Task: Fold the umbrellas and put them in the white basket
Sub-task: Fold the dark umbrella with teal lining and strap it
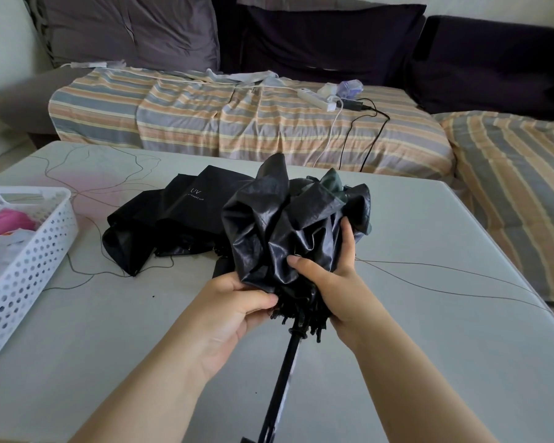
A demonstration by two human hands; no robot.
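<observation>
Your left hand (234,310) pinched the umbrella (288,225) canopy's lower edge | your right hand (330,276) curled around its bunched folds | shaft (285,372) pointed toward you

One head-worn view looks forward and down, close over the table (429,362), edges perhaps distorted.

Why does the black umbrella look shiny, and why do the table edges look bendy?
In the head view, soft daylight glints off the crinkled umbrella that the left hand and right hand grip; the wide-angle lens curves the table edges; the sofa's dark cushions lose detail.
</observation>
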